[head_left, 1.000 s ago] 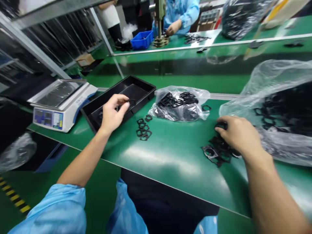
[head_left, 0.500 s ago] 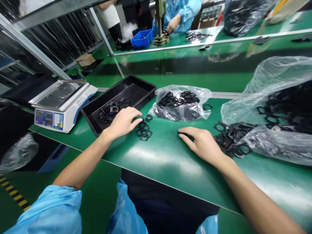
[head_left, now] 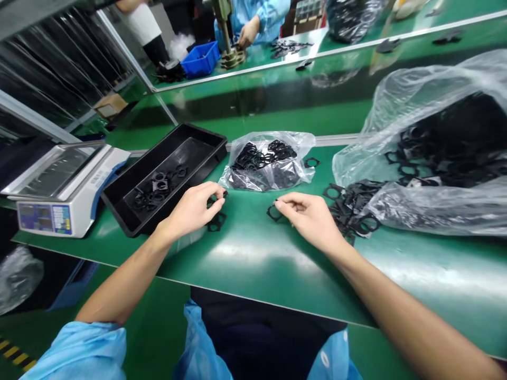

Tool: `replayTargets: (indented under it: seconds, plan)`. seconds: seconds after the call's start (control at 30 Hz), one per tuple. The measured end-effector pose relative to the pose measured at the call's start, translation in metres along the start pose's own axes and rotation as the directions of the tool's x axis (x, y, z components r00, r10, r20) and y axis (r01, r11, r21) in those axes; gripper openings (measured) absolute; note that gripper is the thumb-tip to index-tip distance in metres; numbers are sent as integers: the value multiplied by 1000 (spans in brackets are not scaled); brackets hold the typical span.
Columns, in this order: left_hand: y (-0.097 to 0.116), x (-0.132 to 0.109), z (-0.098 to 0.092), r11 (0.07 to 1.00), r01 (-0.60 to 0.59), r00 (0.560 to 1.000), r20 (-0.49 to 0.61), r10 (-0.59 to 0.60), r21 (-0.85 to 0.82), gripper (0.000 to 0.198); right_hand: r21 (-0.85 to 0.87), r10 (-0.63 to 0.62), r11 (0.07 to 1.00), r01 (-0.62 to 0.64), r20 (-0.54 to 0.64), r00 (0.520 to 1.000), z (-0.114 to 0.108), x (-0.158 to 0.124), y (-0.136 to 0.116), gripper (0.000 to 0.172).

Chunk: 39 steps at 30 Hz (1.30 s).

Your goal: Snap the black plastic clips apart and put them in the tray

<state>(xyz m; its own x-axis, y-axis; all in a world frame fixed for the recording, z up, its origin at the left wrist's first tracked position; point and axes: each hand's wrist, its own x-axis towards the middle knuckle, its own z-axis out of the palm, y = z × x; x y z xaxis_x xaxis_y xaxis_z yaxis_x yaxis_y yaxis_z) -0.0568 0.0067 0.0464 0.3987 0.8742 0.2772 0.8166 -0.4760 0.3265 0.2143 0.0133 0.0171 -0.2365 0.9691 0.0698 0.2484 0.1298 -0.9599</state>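
Note:
My right hand [head_left: 311,219] pinches a thin black ring-shaped part [head_left: 271,213] between thumb and index finger, just over the green table. My left hand [head_left: 194,211] has thumb and index fingertip close together at another black ring part [head_left: 225,194], mostly covered by the fingers. Below that thumb, a few more black ring parts [head_left: 216,222] lie on the table. Left of this hand stands a black tray [head_left: 137,229] with a heap of similar parts in it. Beside my right hand, a loose pile of black parts [head_left: 352,203] spills from a large clear bag [head_left: 390,100].
A smaller clear bag [head_left: 253,180] of black rings sits behind the hands, with a single ring [head_left: 312,162] beside it. At the left is a weighing scale [head_left: 67,195]. Across the bench, a co-worker's hand [head_left: 249,32] works at a press near a blue bin [head_left: 201,59].
My right hand now shows a ring part in its pinch. The left thumb and index finger have closed together at the small group of rings. The view has shifted to the right.

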Motion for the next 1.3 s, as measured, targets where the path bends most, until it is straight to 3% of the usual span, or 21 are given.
replayTargets:
  seconds: [0.1, 0.17, 0.23, 0.37, 0.47, 0.6, 0.83, 1.3]
  plan:
    - [21, 11, 7, 982, -128, 982, -156, 106, -137, 7, 289, 178, 939, -188, 61, 982, 2, 2, 0, 32]
    - [33, 20, 19, 958, -231, 945, -273, 179, -172, 2, 381, 247, 887, -262, 89, 965, 2, 3, -1, 37]
    - [40, 26, 35, 933, -327, 899, -355, 257, -153, 10, 421, 286, 855, -302, 102, 953, 1, 3, -2, 38]
    - [40, 26, 67, 882, -460, 840, -372, 395, -104, 25, 445, 331, 825, -348, 119, 936, 0, 3, -3, 38]
    - [36, 18, 77, 884, -444, 856, -360, 371, -144, 36, 448, 330, 817, -363, 154, 932, 1, 2, -3, 38]
    - [34, 12, 75, 907, -389, 872, -383, 306, -162, 45, 478, 312, 796, -371, 200, 929, 3, 2, -1, 40]
    - [34, 11, 76, 917, -357, 894, -350, 281, -176, 42, 473, 292, 796, -377, 247, 924, 4, 0, 2, 43]
    - [30, 11, 70, 907, -342, 926, -253, 280, -247, 29, 446, 232, 839, -311, 223, 947, 6, 0, 1, 33]
